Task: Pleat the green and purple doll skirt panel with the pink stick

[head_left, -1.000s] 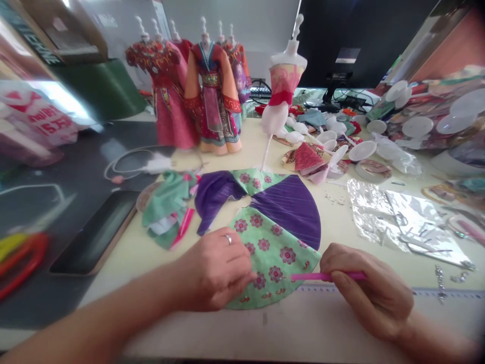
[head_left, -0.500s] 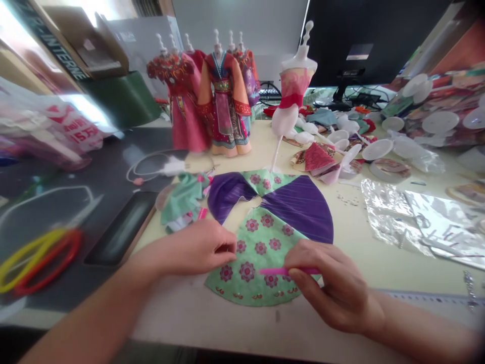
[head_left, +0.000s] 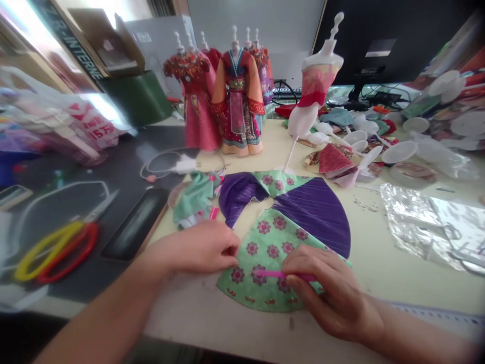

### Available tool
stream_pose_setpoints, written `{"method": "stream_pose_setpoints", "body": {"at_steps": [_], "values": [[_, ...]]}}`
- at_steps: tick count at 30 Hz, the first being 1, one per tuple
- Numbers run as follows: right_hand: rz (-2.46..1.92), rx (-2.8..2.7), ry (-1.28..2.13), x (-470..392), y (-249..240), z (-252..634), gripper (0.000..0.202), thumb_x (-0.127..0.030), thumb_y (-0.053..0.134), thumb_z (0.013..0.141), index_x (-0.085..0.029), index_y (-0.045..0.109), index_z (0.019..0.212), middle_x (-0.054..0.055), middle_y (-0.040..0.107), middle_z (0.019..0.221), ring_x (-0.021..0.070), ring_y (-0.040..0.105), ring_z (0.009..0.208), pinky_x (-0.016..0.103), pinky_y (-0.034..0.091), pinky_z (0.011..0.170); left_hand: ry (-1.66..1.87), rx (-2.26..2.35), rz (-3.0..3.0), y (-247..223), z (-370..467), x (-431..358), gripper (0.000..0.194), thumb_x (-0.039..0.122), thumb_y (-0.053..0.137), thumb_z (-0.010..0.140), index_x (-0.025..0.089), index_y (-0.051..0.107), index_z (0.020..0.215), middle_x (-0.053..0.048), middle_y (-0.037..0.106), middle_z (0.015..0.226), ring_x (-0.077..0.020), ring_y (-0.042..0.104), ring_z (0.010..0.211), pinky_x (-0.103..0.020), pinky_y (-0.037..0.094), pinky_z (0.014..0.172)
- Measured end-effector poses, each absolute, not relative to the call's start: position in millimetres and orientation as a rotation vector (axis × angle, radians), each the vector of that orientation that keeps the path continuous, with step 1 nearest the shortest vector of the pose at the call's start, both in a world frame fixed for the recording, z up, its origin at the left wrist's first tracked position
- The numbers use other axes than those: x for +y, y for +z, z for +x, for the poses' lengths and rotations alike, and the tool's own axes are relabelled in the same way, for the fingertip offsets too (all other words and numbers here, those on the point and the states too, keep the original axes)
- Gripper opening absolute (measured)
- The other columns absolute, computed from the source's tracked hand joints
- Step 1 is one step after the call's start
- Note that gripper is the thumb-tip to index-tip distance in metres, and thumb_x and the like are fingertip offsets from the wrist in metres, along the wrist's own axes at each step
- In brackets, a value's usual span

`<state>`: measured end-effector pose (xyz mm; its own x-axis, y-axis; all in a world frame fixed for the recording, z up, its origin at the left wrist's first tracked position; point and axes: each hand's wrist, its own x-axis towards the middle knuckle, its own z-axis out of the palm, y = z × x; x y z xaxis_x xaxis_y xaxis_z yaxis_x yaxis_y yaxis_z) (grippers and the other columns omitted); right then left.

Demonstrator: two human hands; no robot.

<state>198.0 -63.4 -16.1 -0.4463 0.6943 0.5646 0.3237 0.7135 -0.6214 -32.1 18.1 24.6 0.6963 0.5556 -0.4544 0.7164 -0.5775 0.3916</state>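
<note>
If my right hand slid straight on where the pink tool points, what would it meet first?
Probably your left hand, across the green flowered fabric; depth is unclear, so it could just miss.

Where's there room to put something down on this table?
The table has bare patches between the purple cloth and clear bag, and along its near edge, before the green cloth. Crowded: back right, with scraps and white stands; left, around scissors and phone.
</note>
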Motion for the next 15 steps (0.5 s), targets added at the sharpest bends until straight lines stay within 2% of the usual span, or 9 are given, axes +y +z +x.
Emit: {"method": "stream_pose_setpoints", "body": {"at_steps": [9, 15], "values": [[-0.781, -2.075, 0.484, -63.2, -12.1, 207.1, 0.011, -0.008, 0.048, 0.087, -0.016, 0.053, 0.085, 0.002, 0.055, 0.065, 0.0129, 0.05, 0.058, 0.026, 0.039, 0.053, -0.253, 0.93, 2.334, 20.7, -27.5, 13.1, 0.024, 0.026, 0.058, 0.08, 0.017, 0.05, 0.059, 0.006, 0.047, 0.053, -0.0082, 0.043, 0.053, -0.022, 0.028, 0.05], [-0.766, -2.102, 0.463, -63.8, -15.6, 206.3, 0.01, -0.007, 0.049, 0.086, -0.016, 0.053, 0.087, 0.002, 0.056, 0.067, 0.0141, 0.051, 0.059, 0.027, 0.039, 0.053, -0.117, 0.835, 2.406, 16.7, -20.2, 10.3, 0.017, 0.021, 0.061, 0.08, 0.018, 0.055, 0.065, 0.006, 0.053, 0.061, -0.0091, 0.048, 0.06, -0.023, 0.03, 0.056]]}}
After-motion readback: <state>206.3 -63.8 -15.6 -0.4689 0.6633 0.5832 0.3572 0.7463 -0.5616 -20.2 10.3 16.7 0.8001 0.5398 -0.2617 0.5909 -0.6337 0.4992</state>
